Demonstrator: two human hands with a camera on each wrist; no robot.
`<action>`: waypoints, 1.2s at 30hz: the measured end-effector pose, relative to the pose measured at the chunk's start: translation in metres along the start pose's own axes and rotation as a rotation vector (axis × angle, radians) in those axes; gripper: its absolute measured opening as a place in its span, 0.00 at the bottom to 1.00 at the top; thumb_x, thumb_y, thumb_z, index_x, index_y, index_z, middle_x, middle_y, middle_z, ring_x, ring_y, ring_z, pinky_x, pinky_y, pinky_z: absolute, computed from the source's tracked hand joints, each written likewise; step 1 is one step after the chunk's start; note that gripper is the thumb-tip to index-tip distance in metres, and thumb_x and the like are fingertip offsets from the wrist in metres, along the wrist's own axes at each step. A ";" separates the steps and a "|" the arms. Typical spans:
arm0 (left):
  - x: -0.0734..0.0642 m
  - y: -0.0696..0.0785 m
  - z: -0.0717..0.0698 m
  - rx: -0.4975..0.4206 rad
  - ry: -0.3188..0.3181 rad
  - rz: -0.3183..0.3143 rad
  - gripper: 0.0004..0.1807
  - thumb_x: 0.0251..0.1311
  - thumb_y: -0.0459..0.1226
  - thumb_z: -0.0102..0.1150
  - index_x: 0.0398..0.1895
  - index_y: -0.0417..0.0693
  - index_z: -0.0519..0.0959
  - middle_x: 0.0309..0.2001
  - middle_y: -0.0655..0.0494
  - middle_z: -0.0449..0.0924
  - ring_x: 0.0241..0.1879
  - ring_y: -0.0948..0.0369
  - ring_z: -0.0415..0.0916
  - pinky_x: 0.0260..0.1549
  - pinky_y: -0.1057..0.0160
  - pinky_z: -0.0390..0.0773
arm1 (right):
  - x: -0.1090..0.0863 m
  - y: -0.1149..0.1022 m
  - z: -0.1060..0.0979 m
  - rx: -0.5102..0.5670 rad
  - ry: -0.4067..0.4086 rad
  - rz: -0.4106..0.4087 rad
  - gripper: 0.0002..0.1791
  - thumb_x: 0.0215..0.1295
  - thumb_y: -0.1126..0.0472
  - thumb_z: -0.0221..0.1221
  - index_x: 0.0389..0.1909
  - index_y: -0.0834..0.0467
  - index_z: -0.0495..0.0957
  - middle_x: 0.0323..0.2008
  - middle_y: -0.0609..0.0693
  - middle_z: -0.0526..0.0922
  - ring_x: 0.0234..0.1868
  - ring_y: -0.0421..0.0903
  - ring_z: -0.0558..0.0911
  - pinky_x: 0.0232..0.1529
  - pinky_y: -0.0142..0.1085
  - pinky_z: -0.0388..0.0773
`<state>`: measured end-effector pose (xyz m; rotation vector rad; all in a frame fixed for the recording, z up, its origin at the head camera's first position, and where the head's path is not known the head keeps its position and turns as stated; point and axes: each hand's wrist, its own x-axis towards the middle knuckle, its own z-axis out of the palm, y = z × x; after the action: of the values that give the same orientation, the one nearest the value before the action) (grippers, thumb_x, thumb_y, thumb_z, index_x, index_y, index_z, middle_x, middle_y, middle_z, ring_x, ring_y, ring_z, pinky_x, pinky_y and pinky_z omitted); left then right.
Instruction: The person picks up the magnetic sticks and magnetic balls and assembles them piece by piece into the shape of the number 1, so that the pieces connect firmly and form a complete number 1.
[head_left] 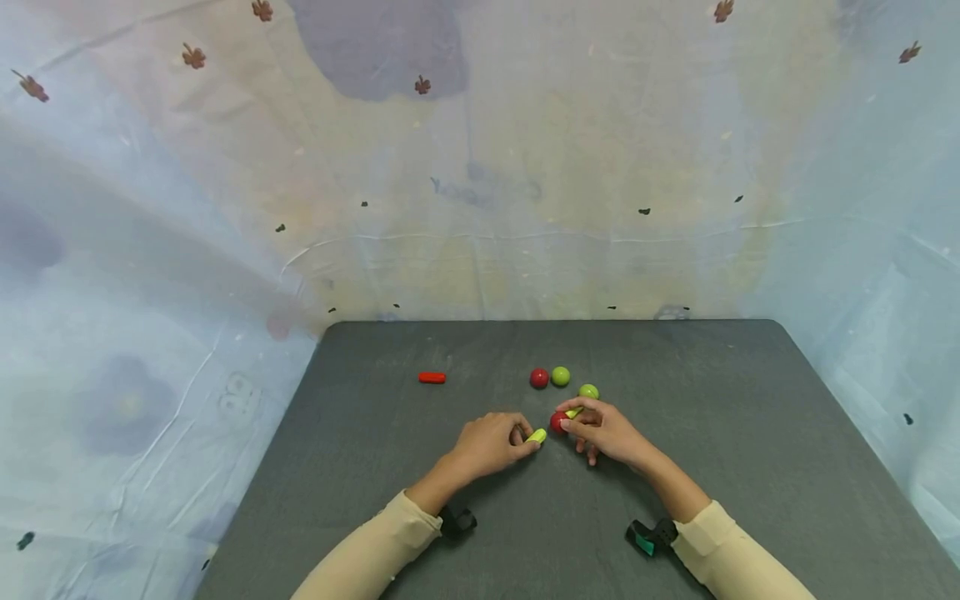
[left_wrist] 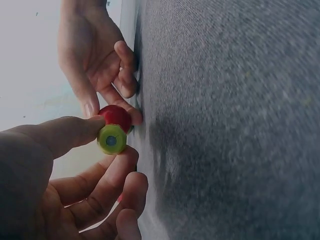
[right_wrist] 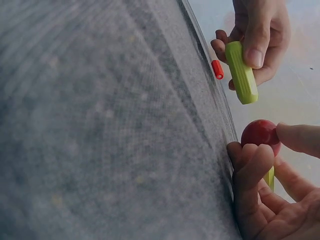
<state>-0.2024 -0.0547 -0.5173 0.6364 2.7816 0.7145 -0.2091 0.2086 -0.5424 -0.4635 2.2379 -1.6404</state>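
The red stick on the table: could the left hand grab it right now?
Probably not straight away: the left hand pinches a yellow-green stick, which it would likely have to put down first. Otherwise the way over the table to the red stick looks free.

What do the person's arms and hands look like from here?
The left hand and right hand are bare, without gloves. The left sleeve and right sleeve are pale cream, ending short of the hands. The left wrist device is black; the right wrist device is black with a green patch.
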 end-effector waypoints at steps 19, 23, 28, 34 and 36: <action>0.010 0.012 0.008 0.002 0.004 0.021 0.14 0.71 0.56 0.69 0.47 0.59 0.88 0.29 0.72 0.78 0.24 0.72 0.72 0.24 0.65 0.72 | 0.000 0.000 0.000 0.008 -0.009 -0.018 0.22 0.83 0.58 0.59 0.68 0.67 0.74 0.42 0.68 0.86 0.27 0.51 0.82 0.22 0.40 0.82; 0.011 0.013 0.009 -0.005 0.011 0.016 0.13 0.70 0.55 0.70 0.45 0.59 0.88 0.28 0.71 0.79 0.23 0.72 0.72 0.24 0.65 0.72 | -0.001 0.000 0.000 -0.002 -0.012 -0.028 0.22 0.83 0.59 0.59 0.68 0.67 0.74 0.41 0.68 0.86 0.26 0.51 0.82 0.22 0.41 0.82; 0.010 0.015 0.009 -0.024 0.012 0.019 0.12 0.70 0.53 0.71 0.45 0.59 0.88 0.27 0.71 0.79 0.23 0.72 0.72 0.23 0.66 0.72 | -0.002 0.001 0.000 -0.017 -0.010 -0.044 0.22 0.82 0.60 0.61 0.69 0.67 0.74 0.38 0.68 0.85 0.23 0.50 0.81 0.21 0.43 0.82; 0.014 0.011 0.010 -0.047 0.014 0.034 0.12 0.73 0.54 0.67 0.45 0.59 0.88 0.27 0.71 0.79 0.21 0.70 0.72 0.21 0.66 0.72 | -0.002 0.004 0.000 -0.020 0.001 -0.064 0.21 0.81 0.62 0.62 0.67 0.67 0.75 0.38 0.67 0.85 0.22 0.47 0.80 0.20 0.42 0.82; 0.017 0.008 0.009 -0.055 0.022 0.036 0.13 0.75 0.55 0.65 0.46 0.59 0.88 0.28 0.71 0.79 0.21 0.70 0.72 0.22 0.66 0.72 | -0.002 0.004 0.000 -0.016 0.001 -0.064 0.21 0.81 0.62 0.61 0.68 0.68 0.75 0.38 0.67 0.85 0.22 0.47 0.80 0.20 0.42 0.82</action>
<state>-0.2123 -0.0372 -0.5224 0.6730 2.7659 0.8070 -0.2076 0.2105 -0.5463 -0.5440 2.2603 -1.6548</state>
